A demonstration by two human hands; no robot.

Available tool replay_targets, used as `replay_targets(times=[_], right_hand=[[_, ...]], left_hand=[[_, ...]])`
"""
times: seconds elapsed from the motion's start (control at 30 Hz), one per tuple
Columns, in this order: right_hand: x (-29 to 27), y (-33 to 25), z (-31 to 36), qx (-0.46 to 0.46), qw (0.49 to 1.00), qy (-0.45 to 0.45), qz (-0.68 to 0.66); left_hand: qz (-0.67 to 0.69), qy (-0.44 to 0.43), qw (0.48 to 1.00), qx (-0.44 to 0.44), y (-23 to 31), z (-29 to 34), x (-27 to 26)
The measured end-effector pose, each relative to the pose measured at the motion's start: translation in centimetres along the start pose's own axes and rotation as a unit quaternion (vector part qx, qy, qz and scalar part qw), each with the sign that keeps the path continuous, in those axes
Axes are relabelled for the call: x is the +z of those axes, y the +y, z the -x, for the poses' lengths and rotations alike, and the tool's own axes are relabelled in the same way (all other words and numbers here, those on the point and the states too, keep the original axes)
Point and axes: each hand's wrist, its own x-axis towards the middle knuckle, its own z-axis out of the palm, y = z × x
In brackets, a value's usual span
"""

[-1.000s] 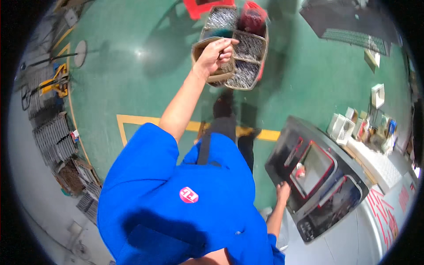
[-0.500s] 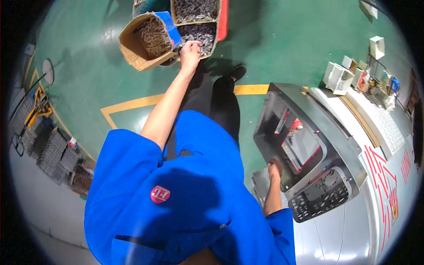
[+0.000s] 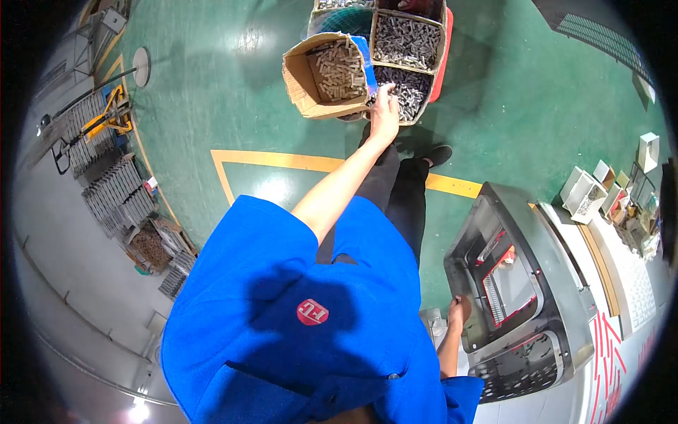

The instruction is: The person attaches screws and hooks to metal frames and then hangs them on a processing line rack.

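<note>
My left arm stretches out ahead, and my left hand [image 3: 383, 119] is at the near edge of a bin of small grey metal pins [image 3: 408, 90]. Its fingers are bent together over the pins; what they pinch, if anything, is too small to name. Touching the bin on its left is an open cardboard box [image 3: 304, 81] with small pale cylindrical pieces [image 3: 340, 71] inside. Low on the right, my right hand [image 3: 457, 316] is closed beside the lower left edge of a dark machine housing [image 3: 462, 261] with window-like openings. What lies in its fingers is hidden.
Another bin of metal pins [image 3: 406, 42] stands behind the near one, with a red edge [image 3: 441, 67] alongside. White boxes [image 3: 585, 194] and small parts crowd the right side. Stacked grey trays [image 3: 116, 194] and a yellow pallet jack [image 3: 109, 120] are at the left.
The view has shifted, so bins, housing and both arms appear farther right. My left hand stays by the pin bin; my right hand stays closed by the housing.
</note>
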Motion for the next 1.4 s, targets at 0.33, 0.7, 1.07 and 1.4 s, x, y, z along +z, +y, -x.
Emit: replay_targets(times=[0.33,0.7,1.07,1.4], right_hand=[[0.0,-1.4,-0.6,-0.022,0.999,0.043,-0.024],[-1.1,-2.7,-0.1,-0.036,0.994,0.104,-0.007],[-0.4,-2.1,0.6,0.029,0.993,0.075,-0.086],[-0.5,-5.9,0.8,0.060,0.975,0.075,-0.199]], left_hand=[[-0.170,-0.122,0.978,-0.012,1.4,-1.7,0.0],[-0.119,0.095,0.956,0.252,4.4,-7.7,0.7],[-0.401,-0.027,0.898,0.177,6.2,-10.6,5.3],[-0.446,-0.179,0.871,0.102,7.0,-14.9,6.1]])
